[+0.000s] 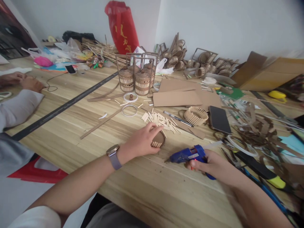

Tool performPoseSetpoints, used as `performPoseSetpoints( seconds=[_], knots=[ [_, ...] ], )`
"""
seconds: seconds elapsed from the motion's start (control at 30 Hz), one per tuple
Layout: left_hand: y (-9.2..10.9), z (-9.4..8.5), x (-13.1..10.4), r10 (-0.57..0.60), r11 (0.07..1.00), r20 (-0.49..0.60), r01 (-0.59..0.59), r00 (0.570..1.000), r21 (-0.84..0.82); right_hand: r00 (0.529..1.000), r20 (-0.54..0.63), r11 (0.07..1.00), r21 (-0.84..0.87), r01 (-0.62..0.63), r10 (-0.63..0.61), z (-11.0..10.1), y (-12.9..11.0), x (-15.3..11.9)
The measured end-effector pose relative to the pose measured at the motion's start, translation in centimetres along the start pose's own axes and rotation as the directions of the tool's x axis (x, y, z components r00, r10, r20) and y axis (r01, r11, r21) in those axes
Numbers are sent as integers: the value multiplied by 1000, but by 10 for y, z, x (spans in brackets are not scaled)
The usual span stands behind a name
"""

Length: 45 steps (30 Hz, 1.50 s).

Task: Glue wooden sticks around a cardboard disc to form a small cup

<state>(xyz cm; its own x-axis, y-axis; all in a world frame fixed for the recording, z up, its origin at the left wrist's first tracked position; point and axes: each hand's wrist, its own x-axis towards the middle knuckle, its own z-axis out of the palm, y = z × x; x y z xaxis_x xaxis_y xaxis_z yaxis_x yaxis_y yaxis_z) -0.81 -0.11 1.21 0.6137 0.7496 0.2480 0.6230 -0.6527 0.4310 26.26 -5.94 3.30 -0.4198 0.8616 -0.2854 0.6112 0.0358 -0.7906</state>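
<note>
My left hand (144, 139) grips a small round cardboard base (159, 138) by its rim, thumb at the near side and fingers at the far side. Short wooden sticks stand along part of that rim. In my right hand (213, 166) is a blue glue gun (188, 154), its nozzle pointing left toward the base but apart from it. A pale glue stick (213, 145) juts from the gun's back. Loose short sticks (163, 122) lie in a heap just beyond my left hand. A ring of upright sticks (196, 116) sits farther right.
Lidded stick baskets (142, 82) with tall handles stand at the back. Cardboard sheets (177, 98), a black phone (219, 119) and pliers (234, 158) lie around the work spot. Tangled brown strips (258, 129) cover the right. Another person's hands (30, 83) are at far left.
</note>
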Motion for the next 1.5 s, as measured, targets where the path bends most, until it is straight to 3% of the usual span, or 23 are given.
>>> performPoseSetpoints(
  seconds=[0.07,0.13,0.27,0.37,0.43,0.57,0.73,0.9,1.07,1.3,1.5],
  knots=[
    [-1,1,0,0,1000,0,0,1000,-2,994,91,996,64,-64,58,-3,-1,-2],
    [-1,2,0,-3,1000,-4,3,1000,-3,994,62,995,50,-91,87,-5,-2,-3],
    [-1,2,0,-4,1000,-7,4,1000,0,987,-159,959,-279,-48,3,-10,-1,-1],
    [0,1,0,-5,1000,-1,5,1000,5,931,-364,877,-459,-145,-37,-13,-4,4],
    [0,0,0,-6,1000,1,6,1000,8,900,-432,850,-494,-182,-58,-12,-10,10],
    [0,1,1,-5,1000,1,5,1000,14,904,-391,818,-568,-89,-173,-4,-30,35],
    [-1,2,2,0,1000,-5,0,1000,24,940,-308,768,-635,-88,-147,3,-53,83],
    [0,2,2,2,1000,7,-2,1000,30,965,-231,736,-674,-69,-121,1,-59,118],
    [1,2,3,13,1000,5,-13,1000,12,982,-168,702,-710,-56,-91,-2,-56,122],
    [1,2,3,1,1000,9,-1,1000,21,971,-229,714,-690,-113,-68,-2,-62,117],
    [0,4,2,-3,1000,-1,3,1000,16,979,-197,726,-681,-101,-49,-3,-58,128]
  ],
)
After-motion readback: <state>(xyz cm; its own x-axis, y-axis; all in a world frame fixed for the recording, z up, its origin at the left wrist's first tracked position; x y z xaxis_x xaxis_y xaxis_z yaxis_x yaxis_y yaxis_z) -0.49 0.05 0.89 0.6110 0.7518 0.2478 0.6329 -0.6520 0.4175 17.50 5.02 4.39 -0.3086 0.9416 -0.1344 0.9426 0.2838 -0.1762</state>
